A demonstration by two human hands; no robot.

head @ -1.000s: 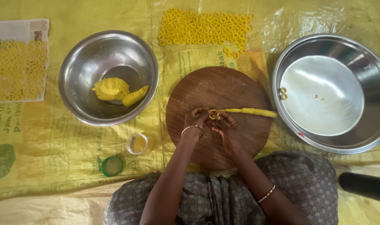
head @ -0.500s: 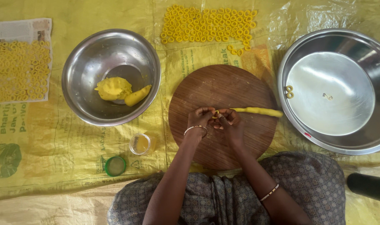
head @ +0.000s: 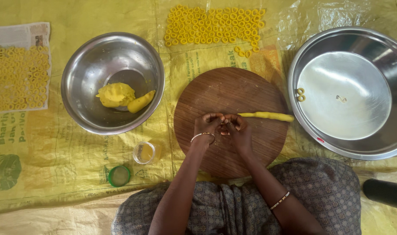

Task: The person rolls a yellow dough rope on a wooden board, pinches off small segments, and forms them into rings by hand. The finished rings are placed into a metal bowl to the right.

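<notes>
A: Spread over the floor, a yellow plastic sheet (head: 55, 143). On it, biggest first?

B: Wide steel pan (head: 381, 146) at the right, all but bare, with two small dough rings (head: 300, 94) on its near rim. Then the steel bowl (head: 76, 100) at the left, holding a dough lump (head: 115, 94) and a stubby roll. Then the round wooden board (head: 233, 87) in the middle.

A: And the work in hand?

B: Judging by the pose, shaping the near end of the dough rope (head: 268, 115). Lies flat on the board, stretching right toward the pan. Left end tucked into the fingers (head: 235, 118) of the right hand (head: 238, 130), pinched there.

A: Left hand (head: 206, 126)?

B: Curled shut, fingertips pressed against the right's. Impossible to tell what sits between them: hidden.

A: Next move calls for what?

B: Probably a light, even pinch; soft dough, easily flattened or torn. Worth keeping the rest of the rope lying straight on the board.

A: Smaller bits?

B: Rows of finished rings (head: 211, 26) beyond the board, more rings on newspaper (head: 15, 78) far left. Small glass cup (head: 144, 152) and green lid (head: 119, 176) near the left forearm.
</notes>
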